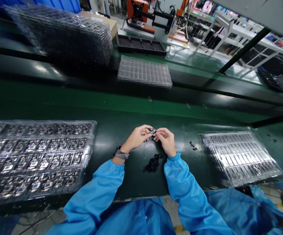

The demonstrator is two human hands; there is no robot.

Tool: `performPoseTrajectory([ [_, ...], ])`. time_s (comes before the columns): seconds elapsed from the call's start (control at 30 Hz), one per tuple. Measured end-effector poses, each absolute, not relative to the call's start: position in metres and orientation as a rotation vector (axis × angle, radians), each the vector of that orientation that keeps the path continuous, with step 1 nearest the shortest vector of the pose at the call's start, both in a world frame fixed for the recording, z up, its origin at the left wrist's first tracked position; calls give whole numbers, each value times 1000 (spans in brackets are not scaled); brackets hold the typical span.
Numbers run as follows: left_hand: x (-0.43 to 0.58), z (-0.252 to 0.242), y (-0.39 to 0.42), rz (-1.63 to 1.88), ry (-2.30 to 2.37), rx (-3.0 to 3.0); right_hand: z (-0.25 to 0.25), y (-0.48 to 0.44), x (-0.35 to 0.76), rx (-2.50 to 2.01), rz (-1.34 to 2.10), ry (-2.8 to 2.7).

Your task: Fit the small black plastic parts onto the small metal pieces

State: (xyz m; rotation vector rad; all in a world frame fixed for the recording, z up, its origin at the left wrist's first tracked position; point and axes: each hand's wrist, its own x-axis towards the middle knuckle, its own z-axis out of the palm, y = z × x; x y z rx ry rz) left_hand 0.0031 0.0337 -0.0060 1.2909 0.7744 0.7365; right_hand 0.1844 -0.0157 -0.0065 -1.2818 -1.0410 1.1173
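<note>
Between my two hands, over the middle of the green bench, is a small circuit board [152, 131] with silvery parts. My left hand [141, 135] pinches its left side, and a thin wire hangs below those fingertips. On the other side, my right hand [165, 138] has its thumb and fingers closed at the board's right edge. What lies under the fingertips is too small to make out. A heap of small black pieces [153, 163] lies on the bench just below my hands. A few similar black pieces [193, 146] sit to the right.
At left, a clear tray [93, 130] holds rows of circuit boards. Stacked clear trays [241, 156] lie at right, beside a co-worker's blue sleeve [231, 209]. The shelf behind carries tall tray stacks [82, 39], a smaller clear tray [145, 71] and a black tray [141, 45].
</note>
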Motion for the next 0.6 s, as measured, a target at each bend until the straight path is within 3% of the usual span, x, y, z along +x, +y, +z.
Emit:
performPoseTrajectory([
  [0.6, 3, -3, 34, 772, 786, 1251, -10, -15, 185, -1298, 1081, -1075],
])
